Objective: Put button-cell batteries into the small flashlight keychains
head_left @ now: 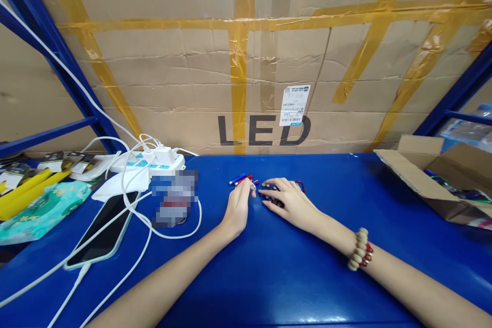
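Brown cardboard (192,77), crossed with yellow tape (238,56) and printed "LED" in large black letters, forms the far background behind a glossy blue table (284,287). A white label (295,105) is attached above the last letters. Blue metal bars (82,82) slope along the left and right sides.

Both of your hands are at the middle of the table, near each other but apart. Your left hand (235,210) stands on edge with its fingers close together; whether it grips anything cannot be told. Slender blue and red items (239,179) lie at its far side, partly hidden by the fingers. Your right hand (294,202) is palm down with its fingers spread over a cluster of small dark items (273,200), which are partly covered; their exact kind cannot be told. Part of a red loop (302,184) shows just beyond this hand. You wear a beaded bracelet (359,249) on the right wrist.

To your left, a phone (103,230) lies on the table with a white cable (80,275) plugged into its near end. Beyond it is a white power strip (169,168) holding plugged-in adapters. To your right, an open cardboard box (417,184) contains slim, dark-coloured items.
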